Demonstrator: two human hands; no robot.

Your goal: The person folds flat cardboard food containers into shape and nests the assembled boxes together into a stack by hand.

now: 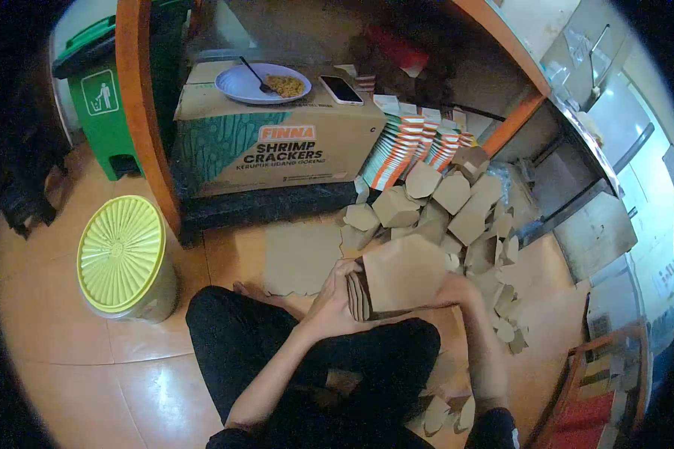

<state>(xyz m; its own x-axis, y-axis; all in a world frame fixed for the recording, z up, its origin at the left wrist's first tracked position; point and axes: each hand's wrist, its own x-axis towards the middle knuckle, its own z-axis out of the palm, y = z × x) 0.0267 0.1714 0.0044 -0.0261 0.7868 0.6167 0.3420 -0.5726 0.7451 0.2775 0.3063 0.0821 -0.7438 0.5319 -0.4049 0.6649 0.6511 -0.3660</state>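
Observation:
A folded brown cardboard piece [404, 275] is held up above my crossed legs, with several layers stacked at its left side. My left hand [338, 303] grips those layered edges, its fingers wrapped round them. On the right side, my right hand [451, 290] holds the same cardboard, its fingers partly hidden behind it. Beyond my hands lies a heap of brown folded cardboard pieces [451, 193] on the floor. A flat brown cardboard sheet [299, 254] lies on the tiles just behind my left hand.
A printed carton [277, 142] bears a plate with food [240, 86] and a phone [341, 90]. Beside it stand stacked white-and-orange cartons [401, 146]. A yellow-lidded tub [122, 251] and a green bin [101, 112] stand left. Orange posts [144, 112] frame the shelf.

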